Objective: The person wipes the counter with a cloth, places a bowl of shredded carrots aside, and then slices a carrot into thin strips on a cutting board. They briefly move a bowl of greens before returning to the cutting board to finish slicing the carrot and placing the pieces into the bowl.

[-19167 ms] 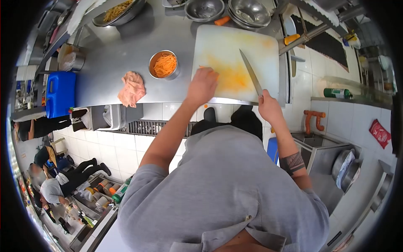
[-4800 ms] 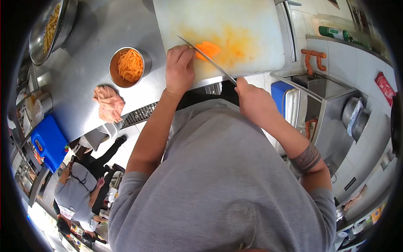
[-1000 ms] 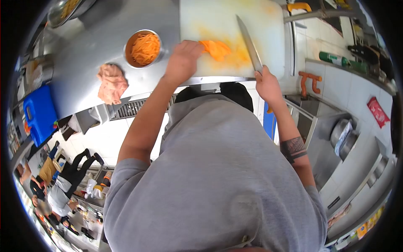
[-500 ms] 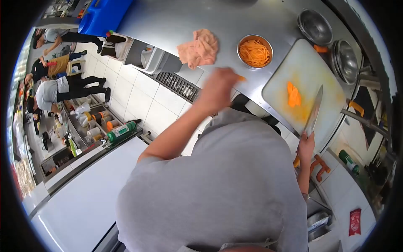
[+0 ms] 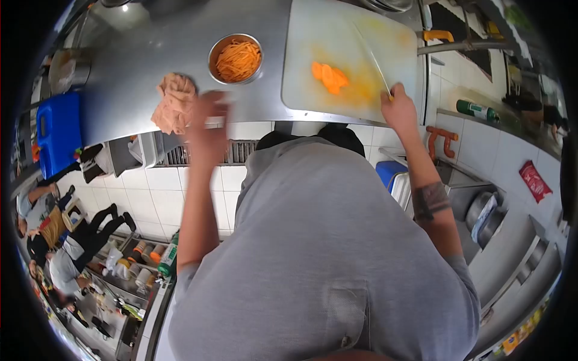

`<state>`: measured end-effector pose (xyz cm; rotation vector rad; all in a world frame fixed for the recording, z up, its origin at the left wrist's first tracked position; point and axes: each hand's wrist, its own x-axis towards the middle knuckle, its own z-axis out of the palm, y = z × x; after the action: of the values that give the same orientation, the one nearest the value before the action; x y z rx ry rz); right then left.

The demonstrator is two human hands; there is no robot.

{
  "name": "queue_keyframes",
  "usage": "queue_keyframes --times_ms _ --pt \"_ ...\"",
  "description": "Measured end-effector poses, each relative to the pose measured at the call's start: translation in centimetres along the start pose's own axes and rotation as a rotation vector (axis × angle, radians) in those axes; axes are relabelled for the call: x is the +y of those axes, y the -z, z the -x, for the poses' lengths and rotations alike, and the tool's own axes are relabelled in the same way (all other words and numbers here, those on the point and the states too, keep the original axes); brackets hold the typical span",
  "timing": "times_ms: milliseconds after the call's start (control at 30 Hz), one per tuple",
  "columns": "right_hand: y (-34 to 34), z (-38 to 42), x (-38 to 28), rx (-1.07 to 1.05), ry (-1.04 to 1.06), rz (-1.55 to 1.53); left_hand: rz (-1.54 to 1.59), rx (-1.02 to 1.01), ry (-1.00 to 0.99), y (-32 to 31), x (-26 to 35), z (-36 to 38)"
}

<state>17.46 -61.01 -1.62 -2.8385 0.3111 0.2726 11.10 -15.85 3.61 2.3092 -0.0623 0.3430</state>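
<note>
My left hand (image 5: 208,123), blurred by motion, is just right of a crumpled pinkish cloth (image 5: 174,103) at the steel counter's front edge; its fingers are smeared. Behind it stands a metal bowl (image 5: 259,67) of orange strips (image 5: 238,60). My right hand (image 5: 397,108) is wrapped round the handle of a knife (image 5: 374,59), whose blade points away across the white cutting board (image 5: 301,36). Overlapping orange slices (image 5: 330,78) lie on the orange-stained board, left of the blade.
A blue container (image 5: 59,135) is at the counter's left end. Metal bowls (image 5: 391,5) sit beyond the board. Rails and an orange pipe (image 5: 442,135) are at right. Several people (image 5: 63,265) are at lower left. Grey bins (image 5: 144,150) stand below the counter.
The view has turned, so the counter now runs across the top. My left hand has moved from near the bowl to beside the cloth. My right hand still holds the knife.
</note>
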Motion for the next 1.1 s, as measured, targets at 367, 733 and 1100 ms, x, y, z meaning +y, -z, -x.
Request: queue_keyframes --times_ms 367,733,1100 --pt "-2.2 0.6 -8.8 0.216 0.475 -0.284 -0.037 -0.411 -0.233 -18.5 1.2 -7.6" --pt "-5.3 -0.3 -11.3 0.268 0.536 -0.286 0.175 -0.461 -0.237 -16.8 -0.3 -7.5" --pt "-4.6 -1.2 -11.3 0.334 0.467 -0.433 0.150 -0.506 -0.160 -17.7 0.3 -8.2"
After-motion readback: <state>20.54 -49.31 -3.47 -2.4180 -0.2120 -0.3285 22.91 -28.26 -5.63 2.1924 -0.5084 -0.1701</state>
